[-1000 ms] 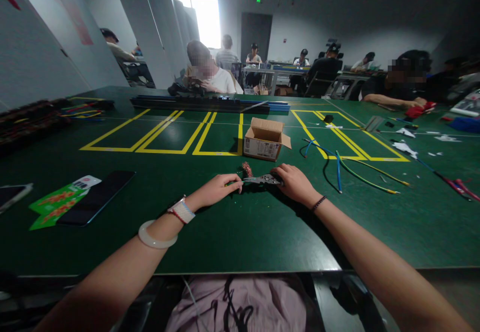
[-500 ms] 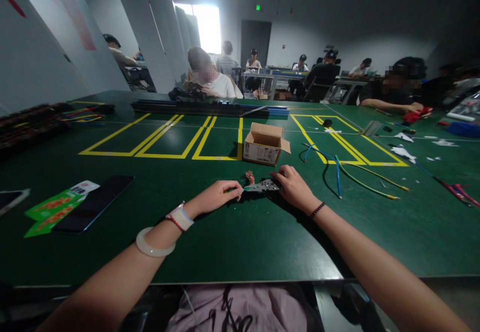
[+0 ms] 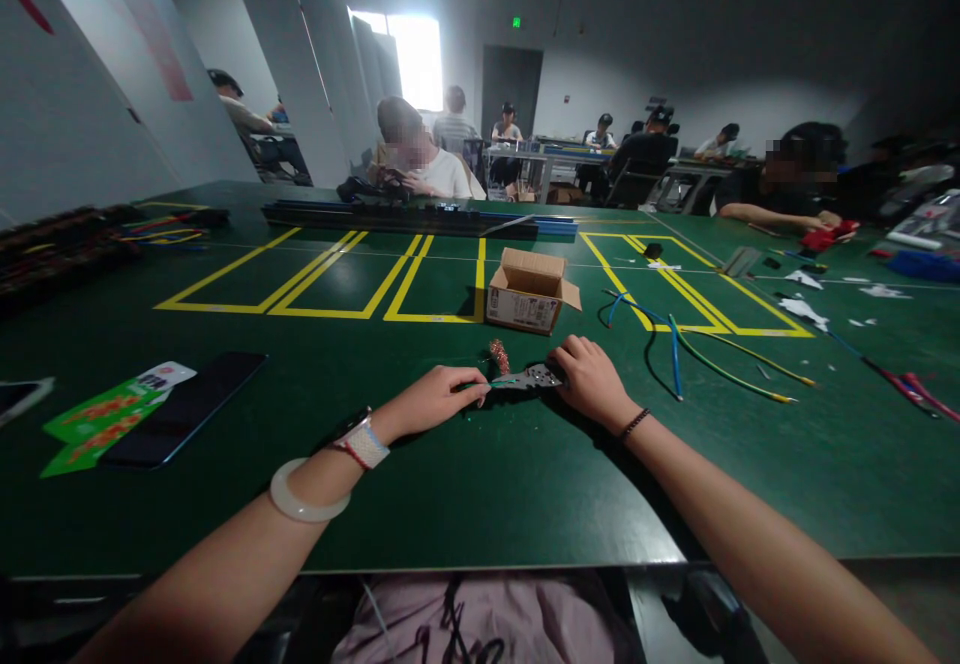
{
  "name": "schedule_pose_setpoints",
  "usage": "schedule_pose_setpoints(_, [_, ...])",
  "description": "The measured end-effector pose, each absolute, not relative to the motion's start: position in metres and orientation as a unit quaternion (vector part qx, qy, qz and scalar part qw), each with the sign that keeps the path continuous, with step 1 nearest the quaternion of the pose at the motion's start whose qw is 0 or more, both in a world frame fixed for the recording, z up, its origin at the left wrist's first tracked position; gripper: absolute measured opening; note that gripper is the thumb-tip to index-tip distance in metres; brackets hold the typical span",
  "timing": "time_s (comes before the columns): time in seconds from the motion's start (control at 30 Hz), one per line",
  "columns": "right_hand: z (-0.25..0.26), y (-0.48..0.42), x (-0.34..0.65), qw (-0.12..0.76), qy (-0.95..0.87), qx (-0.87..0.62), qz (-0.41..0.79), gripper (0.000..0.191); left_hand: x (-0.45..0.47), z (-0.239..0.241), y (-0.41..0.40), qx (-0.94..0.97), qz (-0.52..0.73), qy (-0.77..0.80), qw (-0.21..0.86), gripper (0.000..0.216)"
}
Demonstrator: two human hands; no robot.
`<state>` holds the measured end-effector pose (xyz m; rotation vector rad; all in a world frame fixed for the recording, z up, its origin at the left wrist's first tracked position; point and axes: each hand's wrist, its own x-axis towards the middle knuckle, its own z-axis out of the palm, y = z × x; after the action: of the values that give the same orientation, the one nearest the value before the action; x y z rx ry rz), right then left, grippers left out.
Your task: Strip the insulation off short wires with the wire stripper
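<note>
My right hand [image 3: 592,379] is closed around the handles of a wire stripper [image 3: 531,378], whose grey jaws point left over the table. A short green wire [image 3: 505,381] lies along the jaws. Its left end runs to the pinched fingertips of my left hand [image 3: 439,399]; the fingers partly cover it. Just behind the jaws sits a small clump of bare copper strands [image 3: 499,354]. An opened cardboard box [image 3: 523,306] stands beyond my hands, with its flaps up.
On the green table [image 3: 480,504], blue and green-yellow cables [image 3: 679,354] lie right. A phone [image 3: 191,409] and a green packet [image 3: 105,419] rest left. Black and blue strips [image 3: 420,216] run along the back. Other people sit around, one at right holding something red [image 3: 829,236].
The view has shifted very slightly. Both hands keep their hold on the wire and the wire stripper, with hardly any movement.
</note>
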<state>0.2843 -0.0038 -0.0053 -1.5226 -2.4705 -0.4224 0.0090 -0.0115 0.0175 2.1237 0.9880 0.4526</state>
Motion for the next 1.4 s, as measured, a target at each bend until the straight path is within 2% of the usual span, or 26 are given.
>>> schedule_pose_setpoints(0.13, [-0.0089,0.0001,0.2869,0.127,-0.859,-0.482,-0.115,0.019,0.0091,0.0168,-0.0113,0.837,0.182,0.375,0.354,0.033])
schedule_pose_setpoints(0.23, [-0.0101,0.0009,0.2872,0.107,-0.86,-0.492,-0.083,0.019,0.0094,0.0182,-0.0112,0.847,0.184,0.368,0.338,0.03])
schedule_pose_setpoints(0.5, [-0.0024,-0.0038,0.2862,0.082,-0.847,-0.513,-0.111,0.013,0.0082,0.0158,-0.0113,0.86,0.155,0.368,0.317,0.037])
schedule_pose_setpoints(0.9, [-0.0022,-0.0038,0.2901,0.085,-0.845,-0.517,-0.112,0.009,0.0087,0.0158,-0.0097,0.839,0.149,0.339,0.399,0.043])
schedule_pose_setpoints(1.17, [-0.004,0.0027,0.2915,0.129,-0.856,-0.481,-0.139,0.025,0.0104,0.0135,-0.0101,0.734,0.122,0.321,0.586,0.04])
schedule_pose_setpoints(1.3, [-0.0055,0.0031,0.2925,0.164,-0.853,-0.469,-0.163,0.032,0.0088,0.0163,-0.0089,0.742,0.114,0.327,0.574,0.042])
schedule_pose_setpoints(1.4, [-0.0041,0.0016,0.2926,0.166,-0.842,-0.481,-0.178,0.025,0.007,0.0192,-0.0089,0.752,0.15,0.339,0.545,0.044])
